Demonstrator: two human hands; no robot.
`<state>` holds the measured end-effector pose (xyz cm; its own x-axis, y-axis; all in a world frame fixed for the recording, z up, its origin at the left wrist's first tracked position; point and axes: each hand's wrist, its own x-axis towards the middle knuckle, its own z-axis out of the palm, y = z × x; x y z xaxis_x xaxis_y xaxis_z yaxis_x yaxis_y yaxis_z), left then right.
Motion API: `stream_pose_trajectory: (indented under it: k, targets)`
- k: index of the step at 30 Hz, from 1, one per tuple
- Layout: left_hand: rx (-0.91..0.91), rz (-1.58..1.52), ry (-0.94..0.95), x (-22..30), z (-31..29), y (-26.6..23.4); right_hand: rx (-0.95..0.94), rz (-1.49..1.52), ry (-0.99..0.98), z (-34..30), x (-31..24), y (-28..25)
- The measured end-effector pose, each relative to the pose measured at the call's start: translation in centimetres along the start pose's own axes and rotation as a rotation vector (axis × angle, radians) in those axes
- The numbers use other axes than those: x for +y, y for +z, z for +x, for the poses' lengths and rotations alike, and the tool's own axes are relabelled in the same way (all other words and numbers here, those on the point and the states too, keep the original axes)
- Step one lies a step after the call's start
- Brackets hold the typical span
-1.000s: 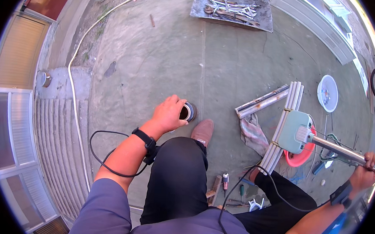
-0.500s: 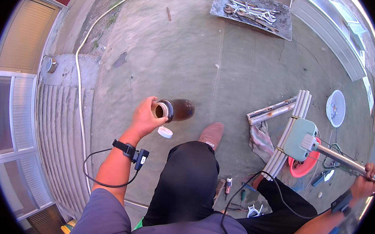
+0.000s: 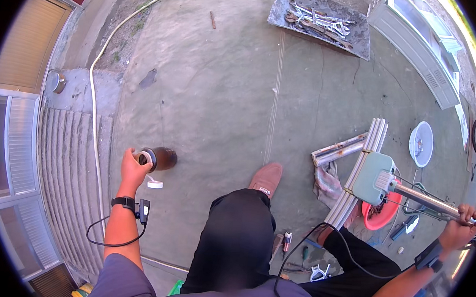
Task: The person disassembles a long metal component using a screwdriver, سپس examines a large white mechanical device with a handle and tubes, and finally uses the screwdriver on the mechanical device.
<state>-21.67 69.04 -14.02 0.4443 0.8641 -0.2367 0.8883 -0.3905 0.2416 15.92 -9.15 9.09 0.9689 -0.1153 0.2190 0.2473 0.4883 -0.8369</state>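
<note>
My left hand (image 3: 135, 171) is closed round the neck of a dark brown jar (image 3: 166, 159), out to the left above the ground. The jar is tilted, its open mouth toward me. A white cap (image 3: 155, 184) dangles beside the neck by a thin strap. At the far right, my right hand (image 3: 457, 230) grips the metal pole of a mop (image 3: 373, 177) with a pale green head. Long whitish ribbed bars run across that head, which lies over my right lower leg and the ground beyond.
A grey metal tray (image 3: 361, 44) of wrenches sits at the far side. Around the mop are a red basin (image 3: 389, 218), a white basin (image 3: 421, 143), a rag (image 3: 328, 185) and a rusty-edged pale bar (image 3: 340, 150). Small tools lie near my legs. A hose (image 3: 94, 100) runs along the left.
My left hand has carried the jar to the left, with the cap swinging along. The right hand keeps its grip on the mop pole, nearly in place.
</note>
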Motion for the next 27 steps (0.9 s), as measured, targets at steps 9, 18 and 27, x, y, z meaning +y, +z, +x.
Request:
stream_pose_trajectory:
  k: [9, 18, 27]
  targets:
    - [-0.024, -0.102, -0.057, -5.2, 0.3, 1.5, 0.142, -0.093, -0.075, -0.3, 2.1, 4.2]
    - [0.169, -0.21, 0.182, 5.2, 1.0, -0.7, 0.149, -0.256, -0.123, -1.8, 7.2, 11.6]
    - [-0.735, -0.642, 0.992, 38.9, -15.3, -8.6, -0.037, -0.482, -0.083, -4.1, 12.1, 18.6]
